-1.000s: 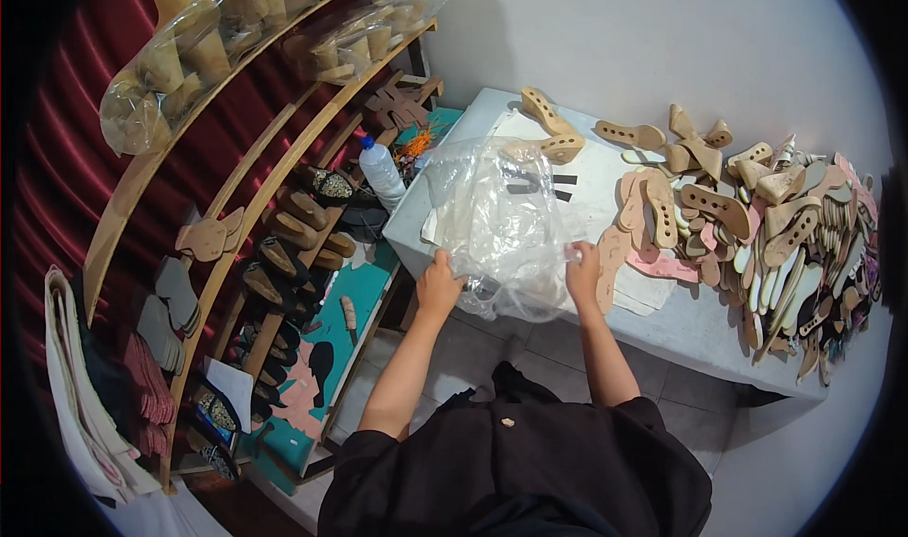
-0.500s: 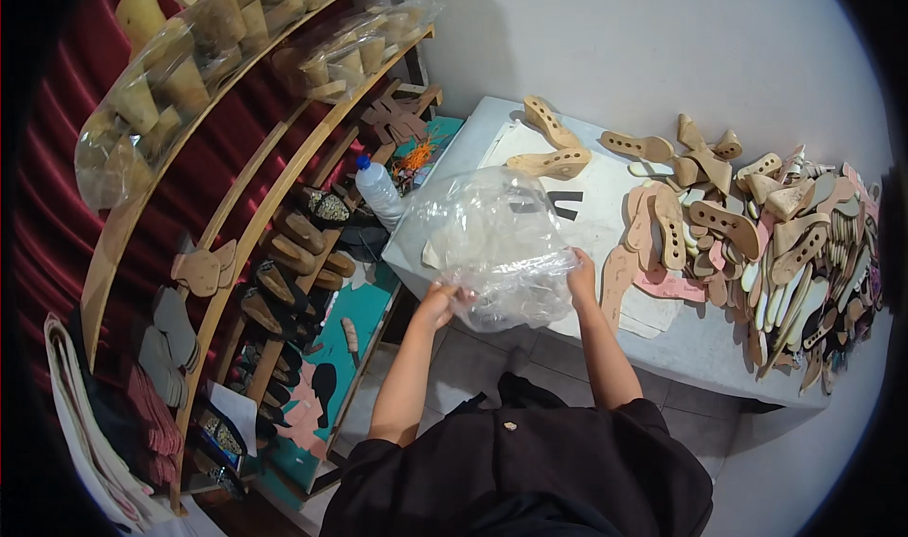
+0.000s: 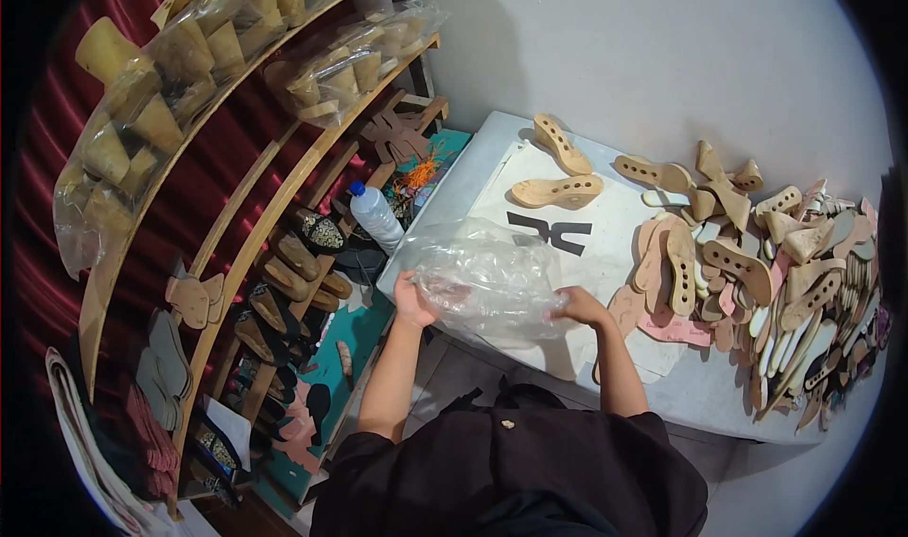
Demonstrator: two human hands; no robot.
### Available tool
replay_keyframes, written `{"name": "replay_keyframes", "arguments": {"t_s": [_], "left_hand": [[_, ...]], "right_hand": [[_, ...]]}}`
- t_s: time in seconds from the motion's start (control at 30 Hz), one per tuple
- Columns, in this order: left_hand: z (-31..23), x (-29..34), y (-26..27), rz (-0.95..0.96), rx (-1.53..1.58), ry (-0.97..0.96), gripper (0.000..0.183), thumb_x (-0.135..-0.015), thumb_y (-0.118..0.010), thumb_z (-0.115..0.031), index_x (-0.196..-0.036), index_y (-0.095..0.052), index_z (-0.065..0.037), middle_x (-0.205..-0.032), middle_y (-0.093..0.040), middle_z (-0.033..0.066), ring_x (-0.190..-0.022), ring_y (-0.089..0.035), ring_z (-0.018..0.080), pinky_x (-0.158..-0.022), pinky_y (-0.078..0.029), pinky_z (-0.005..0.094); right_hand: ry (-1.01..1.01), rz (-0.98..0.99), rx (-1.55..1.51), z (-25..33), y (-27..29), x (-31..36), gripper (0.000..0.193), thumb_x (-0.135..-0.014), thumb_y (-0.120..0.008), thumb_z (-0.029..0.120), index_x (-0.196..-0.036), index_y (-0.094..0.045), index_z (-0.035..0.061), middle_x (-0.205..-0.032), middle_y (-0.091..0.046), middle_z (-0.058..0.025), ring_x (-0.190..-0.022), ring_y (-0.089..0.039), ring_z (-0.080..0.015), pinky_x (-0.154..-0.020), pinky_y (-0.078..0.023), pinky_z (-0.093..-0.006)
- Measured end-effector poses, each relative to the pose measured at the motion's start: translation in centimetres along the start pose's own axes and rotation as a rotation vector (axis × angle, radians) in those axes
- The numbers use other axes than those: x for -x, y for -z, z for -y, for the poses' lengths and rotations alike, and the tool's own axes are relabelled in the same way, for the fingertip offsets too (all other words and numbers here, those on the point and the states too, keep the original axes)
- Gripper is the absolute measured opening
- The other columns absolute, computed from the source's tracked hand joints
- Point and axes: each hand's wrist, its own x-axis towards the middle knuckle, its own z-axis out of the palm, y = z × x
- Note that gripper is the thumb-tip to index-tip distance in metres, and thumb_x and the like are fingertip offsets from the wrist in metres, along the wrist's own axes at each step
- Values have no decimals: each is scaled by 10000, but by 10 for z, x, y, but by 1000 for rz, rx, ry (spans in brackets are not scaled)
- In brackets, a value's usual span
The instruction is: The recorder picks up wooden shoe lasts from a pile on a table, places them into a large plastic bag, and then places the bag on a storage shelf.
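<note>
A crumpled clear plastic bag (image 3: pixel 494 277) is spread between my two hands over the near edge of the white table. At its left end my left hand (image 3: pixel 413 301) grips the film, its fingers partly hidden by the plastic. My right hand (image 3: pixel 583 306) pinches the bag's right end. Beyond the bag, two black cut-out pieces (image 3: pixel 566 238) lie on a white sheet (image 3: pixel 605 217). Two wooden wedge soles with holes, one of them a tan sole (image 3: pixel 558 192), rest at the sheet's far side.
On the table's right a big heap of shoe soles and insoles (image 3: pixel 794 301) is piled. A water bottle (image 3: pixel 375 216) with a blue cap stands left of the table. Wooden shelves (image 3: pixel 227 197) with shoes and bagged heels (image 3: pixel 184 55) line the left, and a wall rises behind.
The bag has flattened and sunk lower, uncovering more of the black pieces. My left hand has shifted left and my right hand slightly down, both still on the bag. The view has tilted slightly.
</note>
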Motion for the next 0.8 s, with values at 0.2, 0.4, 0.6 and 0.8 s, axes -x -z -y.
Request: {"name": "replay_keyframes", "arguments": {"t_s": [0.2,0.4,0.6,0.8], "left_hand": [[-23,-2,110,-106,-817,211,532,-728,-658,-297,-1165,-504,-36,-869,-636,122,-705,-625,169,-489,-478,270],[-10,-2,75,-335,-565,471,429,-786,-595,-142,-1169,-497,26,-763,-620,60,-415,-470,59,-370,-354,196],[-33,-5,49,-118,108,-475,622,-762,-553,-447,-1144,-528,42,-1110,-570,230,-1027,-540,432,-892,-402,601],[-32,-6,57,65,-154,-257,611,-834,-534,-436,-1253,-445,-1,-1139,-572,177,-983,-586,311,-871,-455,459]], "right_hand": [[-21,-249,-1186,-14,15,-40,234,-743,-595,52,-971,-568,11,-892,-623,-75,-777,-612,-191,-722,-490,-307],[82,-62,-1563,14,50,-62,375,-695,-599,-6,-1056,-503,33,-905,-582,-66,-762,-600,-154,-677,-517,-303],[245,567,-533,16,86,-105,361,-666,-636,-39,-1017,-575,14,-832,-619,-10,-760,-556,-82,-666,-438,-218],[268,-154,-790,-7,85,-165,383,-627,-566,-98,-990,-603,18,-924,-606,-29,-781,-559,-111,-723,-438,-247]]}}
